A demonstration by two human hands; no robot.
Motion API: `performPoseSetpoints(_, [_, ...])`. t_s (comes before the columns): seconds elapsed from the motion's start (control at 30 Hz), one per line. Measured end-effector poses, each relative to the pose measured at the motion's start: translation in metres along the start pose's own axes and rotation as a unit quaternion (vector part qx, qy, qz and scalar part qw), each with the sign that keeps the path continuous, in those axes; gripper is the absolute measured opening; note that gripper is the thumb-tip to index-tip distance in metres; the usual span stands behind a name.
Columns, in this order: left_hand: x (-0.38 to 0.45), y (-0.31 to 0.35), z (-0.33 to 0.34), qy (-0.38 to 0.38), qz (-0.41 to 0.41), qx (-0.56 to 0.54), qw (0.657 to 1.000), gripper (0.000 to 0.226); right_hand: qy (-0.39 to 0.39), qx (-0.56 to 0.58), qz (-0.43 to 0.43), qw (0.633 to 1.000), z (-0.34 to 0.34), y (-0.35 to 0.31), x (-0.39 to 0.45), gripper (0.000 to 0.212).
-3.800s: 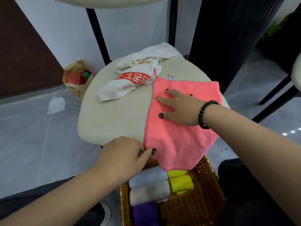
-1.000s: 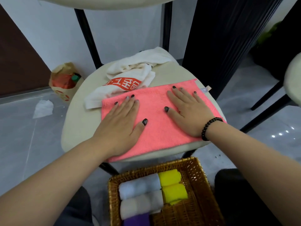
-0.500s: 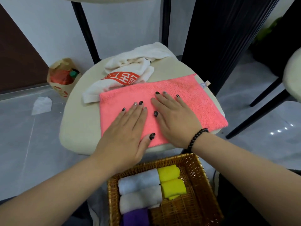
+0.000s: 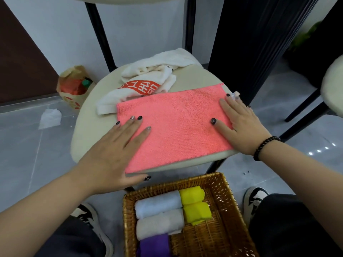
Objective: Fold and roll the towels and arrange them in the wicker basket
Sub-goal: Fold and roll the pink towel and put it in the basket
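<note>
Pink towel point(image 4: 176, 125), folded flat on the chair seat point(image 4: 83, 130), runs its long axis from 9 to 3 o'clock. Left hand point(image 4: 113, 154) presses the 8 o'clock end, right hand point(image 4: 239, 125) the 3 o'clock end, fingers straight, gripping nothing. Either end could start the roll; wicker basket point(image 4: 230, 204) waits at 6 o'clock.

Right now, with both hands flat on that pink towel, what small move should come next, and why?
Probably start rolling the pink towel from one short end. It already lies folded and flat on the chair seat under the left hand and right hand, and the wicker basket holds only rolled towels.
</note>
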State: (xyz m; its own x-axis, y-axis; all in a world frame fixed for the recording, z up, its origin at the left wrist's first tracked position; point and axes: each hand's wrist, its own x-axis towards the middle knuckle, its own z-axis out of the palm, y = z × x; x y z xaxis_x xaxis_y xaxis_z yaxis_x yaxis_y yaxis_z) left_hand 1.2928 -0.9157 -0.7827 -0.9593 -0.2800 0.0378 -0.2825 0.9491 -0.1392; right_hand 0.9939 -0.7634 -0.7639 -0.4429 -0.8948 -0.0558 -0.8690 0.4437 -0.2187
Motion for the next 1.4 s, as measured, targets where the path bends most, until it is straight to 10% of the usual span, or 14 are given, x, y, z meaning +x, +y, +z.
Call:
performPoseSetpoints(0.2, [-0.009, -0.002, -0.016, 0.060, 0.036, -0.037, 0.997, 0.063, 0.080, -0.071, -0.011, 0.994, -0.023, -0.066, -0.034, 0.048])
performPoseSetpoints(0.37, [-0.013, -0.006, -0.028, 0.100, 0.046, -0.055, 0.992, 0.051, -0.072, -0.054, 0.053, 0.995, 0.002, -0.080, -0.044, 0.075])
performPoseSetpoints(0.93, [0.005, 0.054, -0.001, 0.173, 0.171, -0.020, 0.970, 0.040, -0.141, -0.004, -0.123, 0.982, -0.012, -0.022, 0.031, 0.100])
performPoseSetpoints(1.2, [0.022, 0.060, -0.013, 0.242, 0.138, -0.121, 0.953, 0.032, 0.107, 0.012, -0.295, 0.949, -0.007, -0.047, -0.009, 0.055])
performPoseSetpoints(1.4, [0.033, 0.065, -0.028, 0.256, 0.095, -0.124, 0.954, 0.030, 0.074, 0.039, -0.286, 0.955, 0.022, -0.039, -0.050, 0.056])
